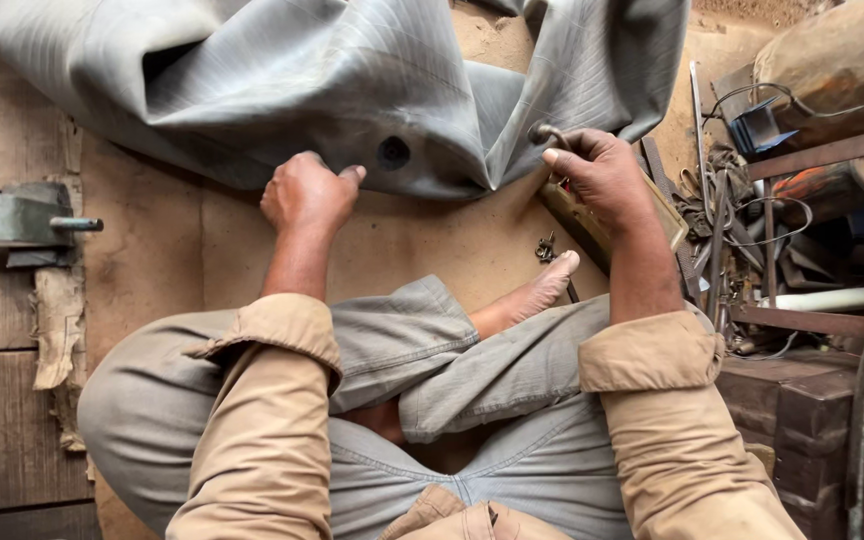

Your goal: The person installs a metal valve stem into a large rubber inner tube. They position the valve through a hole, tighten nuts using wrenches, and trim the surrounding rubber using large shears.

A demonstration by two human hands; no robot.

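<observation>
Clenched around a small dark metal tool (pixel 550 133), my right hand (pixel 602 172) holds it with the thumb laid along the top; only the tool's rounded end shows above the fist, pointing up and left toward the fold of the grey rubber inner tube (pixel 352 80). I cannot tell the tool's full length, since the rest is hidden in the palm. My left hand (pixel 304 192) is curled into a loose fist holding nothing, its knuckles touching the near edge of the tube just left of the round valve hole (pixel 393 152).

I see the tube lying slack and folded across the top of the view, its long axis running left to right, draped over a brown board (pixel 152 240). Bare board lies open between the tube's edge and my crossed legs, so the left hand has free room there. A bare foot (pixel 544 285) rests just below the right hand, with a small metal fitting (pixel 547 247) beside its toes.

On the right, things crowd in close: a flat wooden block (pixel 668 212) under the right wrist, a tangle of wires and metal scraps (pixel 727 215), rusty bars (pixel 822 152) and a cylinder (pixel 837 60). At the left edge sits a metal bracket with a bolt (pixel 32 218).
</observation>
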